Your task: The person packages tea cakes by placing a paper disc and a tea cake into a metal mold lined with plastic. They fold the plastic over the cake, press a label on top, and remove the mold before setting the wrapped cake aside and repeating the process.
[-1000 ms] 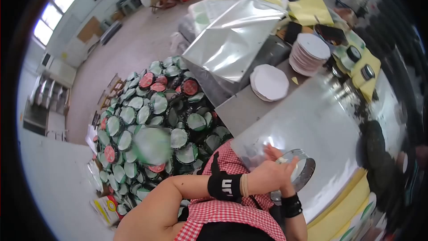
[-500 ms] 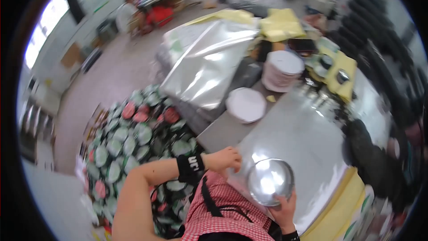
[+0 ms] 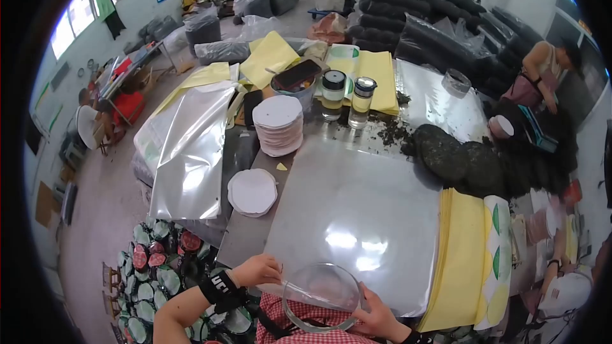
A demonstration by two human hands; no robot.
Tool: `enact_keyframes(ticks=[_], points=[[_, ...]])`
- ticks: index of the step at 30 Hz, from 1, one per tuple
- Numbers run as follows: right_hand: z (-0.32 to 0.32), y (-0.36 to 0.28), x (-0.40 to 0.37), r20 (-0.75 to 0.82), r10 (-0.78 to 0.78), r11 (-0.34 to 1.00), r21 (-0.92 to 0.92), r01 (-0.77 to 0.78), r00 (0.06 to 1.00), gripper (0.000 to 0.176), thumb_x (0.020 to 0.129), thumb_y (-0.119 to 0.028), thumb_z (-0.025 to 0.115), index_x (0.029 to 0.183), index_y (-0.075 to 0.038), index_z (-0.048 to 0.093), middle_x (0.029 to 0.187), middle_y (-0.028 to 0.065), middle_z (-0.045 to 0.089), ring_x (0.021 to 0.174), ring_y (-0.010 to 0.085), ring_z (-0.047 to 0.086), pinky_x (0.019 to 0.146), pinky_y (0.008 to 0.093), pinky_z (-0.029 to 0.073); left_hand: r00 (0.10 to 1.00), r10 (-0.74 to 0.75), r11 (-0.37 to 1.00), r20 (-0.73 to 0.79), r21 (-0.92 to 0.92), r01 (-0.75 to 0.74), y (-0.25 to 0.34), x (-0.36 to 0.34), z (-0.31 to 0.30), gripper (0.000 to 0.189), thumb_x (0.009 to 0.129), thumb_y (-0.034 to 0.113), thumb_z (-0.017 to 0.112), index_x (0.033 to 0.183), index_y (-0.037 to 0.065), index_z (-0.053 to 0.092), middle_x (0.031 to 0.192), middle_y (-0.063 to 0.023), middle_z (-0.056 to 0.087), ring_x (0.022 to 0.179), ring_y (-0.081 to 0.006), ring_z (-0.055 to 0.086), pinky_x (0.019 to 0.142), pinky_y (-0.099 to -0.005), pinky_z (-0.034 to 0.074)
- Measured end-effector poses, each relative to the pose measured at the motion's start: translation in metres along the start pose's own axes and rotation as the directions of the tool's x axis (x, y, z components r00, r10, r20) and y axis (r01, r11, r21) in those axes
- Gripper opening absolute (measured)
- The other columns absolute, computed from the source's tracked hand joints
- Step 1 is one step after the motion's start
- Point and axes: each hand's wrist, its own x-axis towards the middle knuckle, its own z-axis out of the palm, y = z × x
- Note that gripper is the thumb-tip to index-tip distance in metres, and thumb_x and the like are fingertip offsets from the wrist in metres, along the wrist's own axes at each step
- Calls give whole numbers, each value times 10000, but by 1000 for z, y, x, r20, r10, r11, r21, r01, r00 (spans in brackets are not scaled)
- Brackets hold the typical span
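Observation:
My right hand [image 3: 376, 314] grips the right rim of a round clear ring [image 3: 322, 293], tilted over the front edge of the metal sheet [image 3: 357, 210]. At the ring's left side, my left hand [image 3: 258, 270] is closed, its fingertips pinched at a thin clear film that reaches toward the ring. Left of the metal sheet lies a small pile of white paper discs [image 3: 252, 192], with a taller stack of discs [image 3: 278, 124] behind it.
Two lidded jars [image 3: 333, 95] stand behind the sheet. Dark round cakes [image 3: 446, 156] and yellow papers [image 3: 456, 258] lie to the right. Silvery film [image 3: 191, 153] covers the left side. Wrapped packs [image 3: 169, 280] fill the lower left. Co-workers [image 3: 542, 76] sit at the right.
The view has swung to the right. The round ring has tipped up and moved toward my body, and my left hand is now beside it with film at its fingertips.

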Motion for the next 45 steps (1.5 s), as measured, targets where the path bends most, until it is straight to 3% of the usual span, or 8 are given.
enact_keyframes(ticks=[6,8,16,24,30,33,38,45], points=[[18,-21,34,231,471,635,581,-509,851,489,665,-292,851,1072,-79,684,1400,387,440,1226,505,535,997,497,492,978,-191,957,-80,205,204,24,40,-35,167,877,152,643,1033,129,698,979,-49,696,864,-296,679,745,-415,552],[40,4,50,146,-153,987,71,144,977,485,735,-250,816,1101,-9,608,1432,414,378,1260,521,498,1027,483,472,957,-20,954,-288,281,105,59,63,-70,173,865,153,646,1028,119,692,1028,-48,703,892,-287,688,751,-402,558],[11,87,52,-432,395,865,-124,-487,811,663,728,-367,831,1235,-21,581,1401,385,392,1183,501,521,981,550,469,997,-81,958,1,275,77,19,12,-3,309,785,173,734,1084,111,688,1159,-85,705,1089,-283,674,870,-398,553],[8,15,-109,579,470,747,141,-649,666,315,921,-220,639,1209,-96,669,1290,184,608,1224,321,581,1031,425,468,756,-177,486,-630,612,623,-74,34,-53,547,828,220,744,1284,-33,577,1325,-197,605,1202,-343,598,949,-431,506],[-174,159,50,-488,87,856,-409,-316,868,435,846,-129,669,1261,-16,602,1186,185,640,1062,344,639,865,418,544,783,-197,477,-590,640,603,-76,43,-61,412,893,182,677,1255,2,595,1159,-172,692,911,-339,704,746,-424,559],[-191,292,126,-563,82,642,-601,-476,822,612,845,-94,582,1440,-37,451,1426,202,499,1323,425,446,1117,505,360,690,-508,415,-516,556,721,-29,59,-82,301,900,138,650,1175,15,653,1041,-174,714,802,-331,703,679,-418,553],[-188,363,122,-390,405,545,-623,-561,827,568,898,-30,547,1456,-90,462,1464,205,477,1331,416,465,1109,538,380,737,191,729,-648,596,336,71,145,-62,273,818,74,654,1080,33,720,1007,-122,733,899,-263,724,767,-368,577],[-199,177,122,-531,-118,797,-555,-239,839,538,874,-40,535,1412,-51,530,1381,199,557,1309,391,499,1121,514,364,931,202,861,-304,508,-21,45,192,33,319,814,100,655,1127,54,689,1127,-74,698,1008,-226,698,773,-330,578]])
